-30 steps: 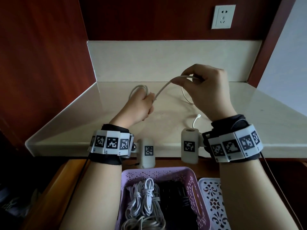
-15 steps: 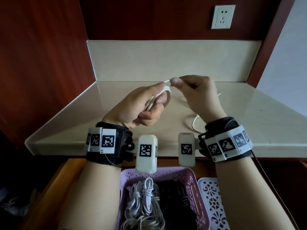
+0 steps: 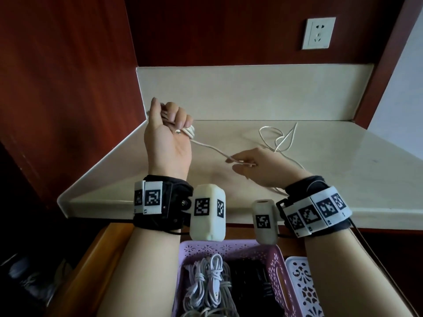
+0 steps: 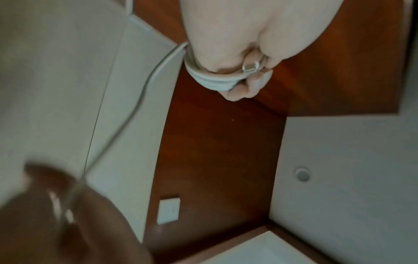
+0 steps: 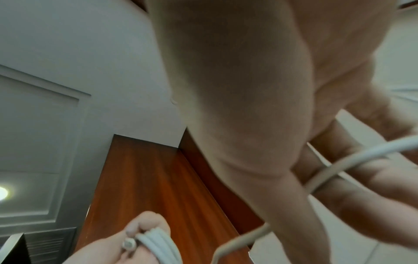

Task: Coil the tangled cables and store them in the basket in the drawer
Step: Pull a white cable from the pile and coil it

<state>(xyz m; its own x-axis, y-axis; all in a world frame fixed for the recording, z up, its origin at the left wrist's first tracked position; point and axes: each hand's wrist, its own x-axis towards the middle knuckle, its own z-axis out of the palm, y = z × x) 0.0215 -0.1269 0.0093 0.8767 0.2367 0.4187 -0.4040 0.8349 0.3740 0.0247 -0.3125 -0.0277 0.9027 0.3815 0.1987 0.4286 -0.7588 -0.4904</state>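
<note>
My left hand is raised above the counter's left back corner, palm toward me, fingers curled round several loops of a white cable. In the left wrist view the loops wrap under the fingers with a metal plug end showing. The cable runs down and right to my right hand, which pinches it low over the counter. Beyond that hand the loose cable lies tangled on the counter. The purple basket in the open drawer holds coiled white cables and a black one.
A white patterned basket sits right of the purple one in the wooden drawer. The beige counter is walled by red wood panels on the left and back. A wall socket is on the back wall.
My left hand has lifted and swung left with the coil, palm turned toward me. My right hand has slid down and right along the cable, drawing a straight length between the hands.
</note>
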